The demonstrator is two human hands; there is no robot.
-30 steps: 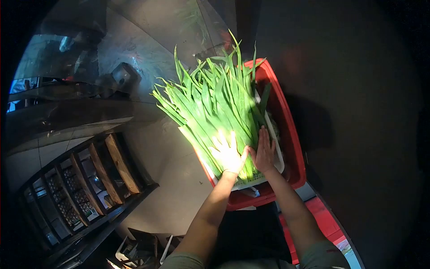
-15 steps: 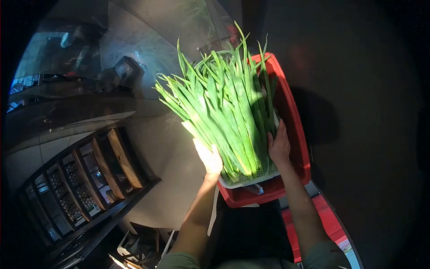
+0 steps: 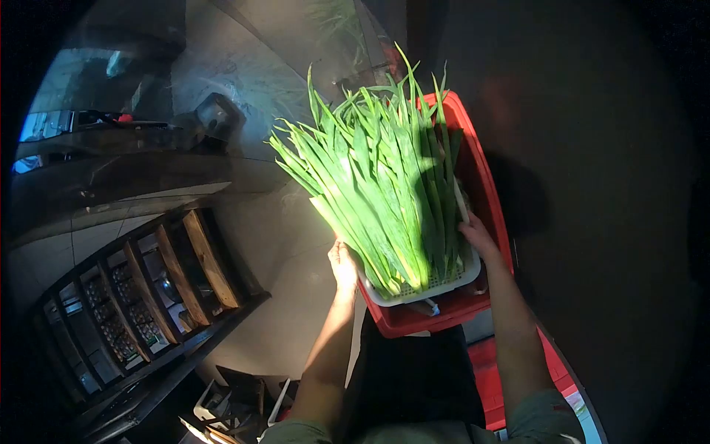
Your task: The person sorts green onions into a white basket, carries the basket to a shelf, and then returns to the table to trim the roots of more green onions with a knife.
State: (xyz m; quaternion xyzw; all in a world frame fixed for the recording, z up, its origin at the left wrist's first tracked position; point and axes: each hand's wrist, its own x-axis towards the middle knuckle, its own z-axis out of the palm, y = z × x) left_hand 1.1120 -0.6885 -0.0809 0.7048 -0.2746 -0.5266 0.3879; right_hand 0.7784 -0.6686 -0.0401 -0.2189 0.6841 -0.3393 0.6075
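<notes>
Long green scallions [image 3: 384, 200] lie bundled in a white perforated basket [image 3: 457, 281], their leaf tips fanning out past its far end. Under the basket is a red tub [image 3: 484, 185], its rim showing along the right and near sides. My left hand [image 3: 344, 268] is closed on the basket's left side, beside the lower stalks. On the opposite side, my right hand [image 3: 481, 235] grips the basket near its right edge, thumb against a pale stalk. Both hands' fingertips are partly hidden. A small white-and-blue piece [image 3: 434, 308] shows below the basket's near edge.
To the left stands a dark wooden slatted rack [image 3: 159, 285] with things behind its bars. A dark box-shaped object [image 3: 220, 116] is at the upper left. Near my legs, a red container [image 3: 492, 377] sits at lower right, and a white bin [image 3: 211, 399] at lower left.
The basket and scallions appear slightly further right, and more of the basket's near right corner shows. My right hand has shifted right; my left thumb has come off the stalks to the basket's side.
</notes>
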